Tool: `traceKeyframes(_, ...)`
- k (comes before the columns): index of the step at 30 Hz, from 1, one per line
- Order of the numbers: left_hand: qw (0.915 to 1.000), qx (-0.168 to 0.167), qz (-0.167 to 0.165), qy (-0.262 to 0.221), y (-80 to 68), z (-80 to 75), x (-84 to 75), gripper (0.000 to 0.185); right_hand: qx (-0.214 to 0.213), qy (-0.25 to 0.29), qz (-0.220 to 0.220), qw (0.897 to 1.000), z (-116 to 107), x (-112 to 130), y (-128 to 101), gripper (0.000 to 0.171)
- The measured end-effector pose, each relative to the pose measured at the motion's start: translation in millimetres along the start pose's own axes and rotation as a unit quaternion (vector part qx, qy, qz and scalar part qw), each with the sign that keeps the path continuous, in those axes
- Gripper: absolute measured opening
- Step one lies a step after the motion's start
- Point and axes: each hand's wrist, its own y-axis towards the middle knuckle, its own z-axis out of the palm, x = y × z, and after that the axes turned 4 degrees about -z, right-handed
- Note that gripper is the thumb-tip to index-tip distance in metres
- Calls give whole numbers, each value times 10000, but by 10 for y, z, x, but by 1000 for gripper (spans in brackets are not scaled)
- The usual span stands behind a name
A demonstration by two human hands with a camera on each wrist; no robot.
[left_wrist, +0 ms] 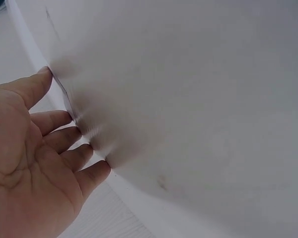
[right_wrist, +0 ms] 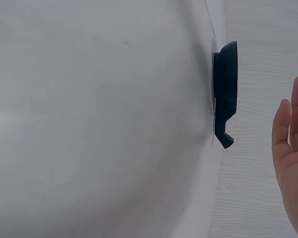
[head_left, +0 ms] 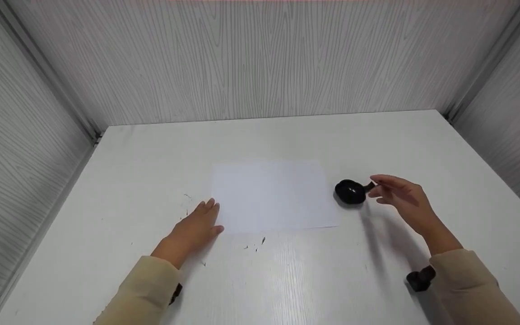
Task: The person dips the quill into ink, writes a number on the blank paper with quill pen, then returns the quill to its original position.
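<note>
Head view: black stamp [head_left: 350, 192] lies right of centre frame on the counter [head_left: 377, 135], handle toward right hand [head_left: 402, 198], fingers loosely spread, just beside it. Left hand [head_left: 194, 228] flat, farther off.

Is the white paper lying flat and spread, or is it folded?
Spread flat: the paper lies as one smooth sheet on the table, with no crease or raised edge visible.

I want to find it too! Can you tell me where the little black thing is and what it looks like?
Look at the white table and find the white sheet of paper in its middle. Just off the paper's right edge sits the small black object, beside the right hand. It is round, shiny, with a short handle, and much darker than the table and paper.
</note>
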Motion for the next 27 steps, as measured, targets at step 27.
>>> traceKeyframes(27, 9999, -111, -8, 113, -142, 128, -89, 66, -676, -367, 1082, 9911, 89, -13, 114, 41)
